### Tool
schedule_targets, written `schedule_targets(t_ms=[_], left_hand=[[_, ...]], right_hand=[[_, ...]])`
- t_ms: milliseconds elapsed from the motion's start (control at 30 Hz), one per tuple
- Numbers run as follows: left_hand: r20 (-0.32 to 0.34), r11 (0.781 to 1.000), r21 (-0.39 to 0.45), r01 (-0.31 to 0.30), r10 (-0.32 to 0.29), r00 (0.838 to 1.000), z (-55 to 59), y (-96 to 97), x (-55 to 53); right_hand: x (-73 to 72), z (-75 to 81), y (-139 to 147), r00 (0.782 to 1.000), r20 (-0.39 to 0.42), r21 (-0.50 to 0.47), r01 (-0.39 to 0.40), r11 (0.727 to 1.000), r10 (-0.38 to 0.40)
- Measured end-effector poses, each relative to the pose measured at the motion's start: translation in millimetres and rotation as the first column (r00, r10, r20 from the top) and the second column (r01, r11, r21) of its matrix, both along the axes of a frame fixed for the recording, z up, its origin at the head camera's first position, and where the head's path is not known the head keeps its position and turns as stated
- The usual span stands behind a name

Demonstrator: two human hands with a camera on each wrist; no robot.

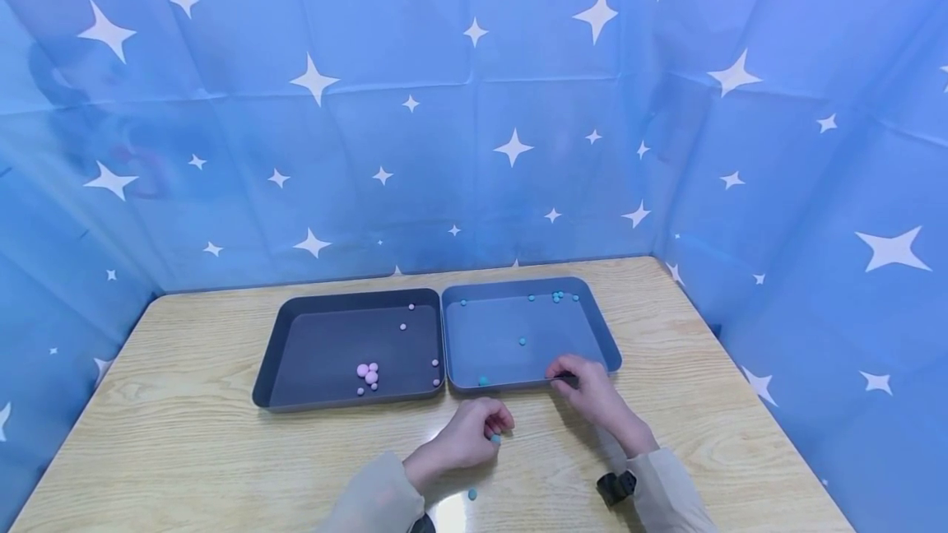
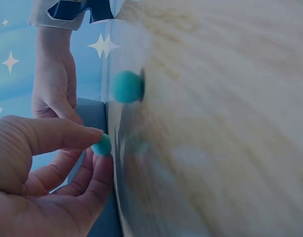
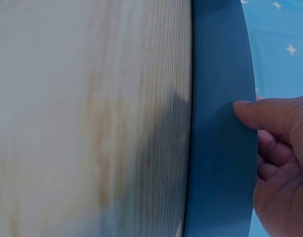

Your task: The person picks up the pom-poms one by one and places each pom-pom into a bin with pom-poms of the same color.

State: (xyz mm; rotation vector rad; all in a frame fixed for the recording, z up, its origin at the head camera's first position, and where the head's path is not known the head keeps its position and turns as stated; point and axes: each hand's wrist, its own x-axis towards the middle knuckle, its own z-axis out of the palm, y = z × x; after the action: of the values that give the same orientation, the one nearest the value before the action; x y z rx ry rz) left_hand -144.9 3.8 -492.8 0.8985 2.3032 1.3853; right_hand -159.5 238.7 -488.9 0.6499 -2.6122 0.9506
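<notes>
In the head view, my left hand [image 1: 471, 434] is just in front of the blue tray [image 1: 492, 336]. Thumb and fingertips pinch a small teal ball [image 2: 102, 144], clearest in the left wrist view. A second teal ball [image 2: 128, 87] lies on the tabletop nearby, seen also in the head view [image 1: 472, 494]. My right hand [image 1: 588, 389] grips the front rim of the blue tray near its right corner. From the right wrist view, the thumb [image 3: 247, 112] presses the outer wall while the other fingers curl behind the rim, partly hidden. Several teal balls [image 1: 522, 341] lie scattered inside this tray.
A dark tray [image 1: 318, 352] with several pink balls of differing sizes [image 1: 372, 377] stands directly left of the blue one. Both sit on a wooden table [image 1: 185, 434]. A blue curtain with white stars [image 1: 415, 146] surrounds the back and sides.
</notes>
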Motion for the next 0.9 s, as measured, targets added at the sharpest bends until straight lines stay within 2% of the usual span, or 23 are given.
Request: schedule_targets(t_ms=[267, 533, 733, 900], left_hand=[[0.009, 0.999, 0.039, -0.020, 0.020, 1.000, 5.5, 2.0, 0.2], [0.086, 0.991, 0.119, -0.055, 0.045, 0.995, 20.2, 2.6, -2.6], [0.104, 0.983, 0.152, -0.099, 0.084, 0.991, 27.2, 3.6, -8.1], [0.100, 0.973, 0.193, -0.126, 0.108, 0.989, 30.3, 5.9, -17.0]], right_hand=[[-0.8, -1.5, 0.3, 1.000, 0.001, -0.006, 0.006, 1.000, -0.006], [-2.1, -4.2, 2.0, 1.000, 0.007, -0.006, -0.003, 1.000, 0.003], [-2.6, -5.3, 2.6, 1.000, 0.009, -0.001, 0.013, 1.000, -0.013], [-2.3, -4.9, 2.1, 1.000, -0.002, -0.010, 0.002, 1.000, -0.002]])
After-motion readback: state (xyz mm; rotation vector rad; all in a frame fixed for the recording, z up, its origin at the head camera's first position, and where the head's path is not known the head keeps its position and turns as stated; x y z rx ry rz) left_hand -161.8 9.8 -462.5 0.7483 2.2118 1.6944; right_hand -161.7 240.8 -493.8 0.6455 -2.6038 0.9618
